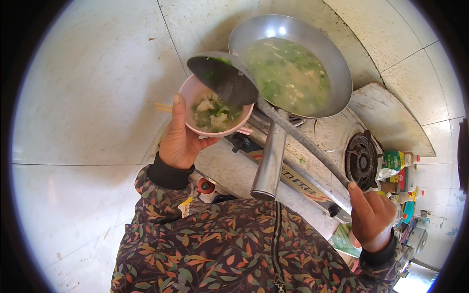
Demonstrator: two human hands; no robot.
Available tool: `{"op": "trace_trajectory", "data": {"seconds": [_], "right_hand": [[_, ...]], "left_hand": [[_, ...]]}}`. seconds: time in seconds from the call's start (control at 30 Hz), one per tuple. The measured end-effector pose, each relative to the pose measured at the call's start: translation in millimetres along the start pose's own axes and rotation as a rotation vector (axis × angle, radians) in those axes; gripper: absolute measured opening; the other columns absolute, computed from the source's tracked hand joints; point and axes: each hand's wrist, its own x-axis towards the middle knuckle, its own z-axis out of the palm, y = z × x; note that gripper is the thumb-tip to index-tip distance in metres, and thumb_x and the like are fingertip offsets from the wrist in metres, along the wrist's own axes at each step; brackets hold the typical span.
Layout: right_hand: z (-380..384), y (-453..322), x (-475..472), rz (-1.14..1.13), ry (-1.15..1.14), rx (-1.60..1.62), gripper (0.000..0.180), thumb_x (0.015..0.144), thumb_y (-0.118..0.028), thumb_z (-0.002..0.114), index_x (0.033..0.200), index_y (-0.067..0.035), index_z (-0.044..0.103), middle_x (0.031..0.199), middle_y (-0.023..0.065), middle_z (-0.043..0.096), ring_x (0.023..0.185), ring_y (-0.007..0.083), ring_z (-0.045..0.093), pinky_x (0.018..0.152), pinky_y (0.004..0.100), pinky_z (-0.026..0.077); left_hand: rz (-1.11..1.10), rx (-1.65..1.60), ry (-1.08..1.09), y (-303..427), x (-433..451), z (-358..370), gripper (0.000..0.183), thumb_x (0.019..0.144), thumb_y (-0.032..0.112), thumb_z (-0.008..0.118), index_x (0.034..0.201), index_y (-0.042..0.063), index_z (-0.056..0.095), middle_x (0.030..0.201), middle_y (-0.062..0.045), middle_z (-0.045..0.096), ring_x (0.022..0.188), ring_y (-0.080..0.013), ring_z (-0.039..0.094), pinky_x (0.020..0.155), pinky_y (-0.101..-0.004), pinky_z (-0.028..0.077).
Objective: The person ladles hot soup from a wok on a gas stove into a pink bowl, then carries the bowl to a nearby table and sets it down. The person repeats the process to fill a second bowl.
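My left hand [183,139] holds a pink bowl [187,121] from below and the side, thumb near its rim. Soup with pale pieces and green leaves lies in the bowl. A pair of chopsticks appears in part, its light tips [163,107] left of the bowl and pink ends [244,130] at its right. My right hand [372,216] grips the long handle of a dark metal ladle [227,78], whose tilted head is over the bowl and hides part of its rim. Right of the ladle head, a metal wok [331,66] holds cloudy soup with greens.
The wok sits on a gas stove [326,146], its thick metal handle [269,164] pointing towards me. A bare burner [362,161] is at the right, with bottles [394,160] and packets beyond it. Tiled wall [91,91] rises at the left.
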Motion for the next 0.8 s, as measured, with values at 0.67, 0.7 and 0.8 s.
{"op": "trace_trajectory", "data": {"seconds": [0.67, 0.7, 0.8], "right_hand": [[36.9, 86.2, 10.5, 0.345, 0.09, -0.249, 0.043, 0.082, -0.004, 0.06, 0.124, -0.015, 0.06, 0.074, 0.0086, 0.057, 0.062, 0.0299, 0.061, 0.054, 0.0412, 0.048], [40.6, 89.0, 13.0, 0.355, 0.044, -0.298, 0.043, 0.082, -0.005, 0.06, 0.124, -0.016, 0.059, 0.074, 0.0086, 0.057, 0.062, 0.03, 0.061, 0.054, 0.041, 0.048], [45.6, 92.3, 17.3, 0.361, -0.05, -0.377, 0.044, 0.083, -0.006, 0.058, 0.125, -0.017, 0.058, 0.074, 0.0085, 0.058, 0.063, 0.0304, 0.061, 0.054, 0.0406, 0.049]], "left_hand": [[-0.047, -0.111, -0.048, 4.3, 2.6, 3.1, 0.077, 0.087, 0.073, 0.047, 0.138, 0.015, 0.043, 0.132, -0.006, 0.054, 0.111, -0.022, 0.058, 0.081, -0.0372, 0.053], [-0.048, -0.106, -0.052, 4.1, 2.9, 0.9, 0.077, 0.087, 0.073, 0.048, 0.138, 0.015, 0.043, 0.132, -0.006, 0.054, 0.111, -0.022, 0.058, 0.081, -0.0371, 0.053], [-0.046, -0.091, -0.048, 4.4, 1.1, -0.6, 0.076, 0.087, 0.072, 0.048, 0.138, 0.015, 0.043, 0.131, -0.006, 0.054, 0.111, -0.0221, 0.058, 0.081, -0.0372, 0.053]]}}
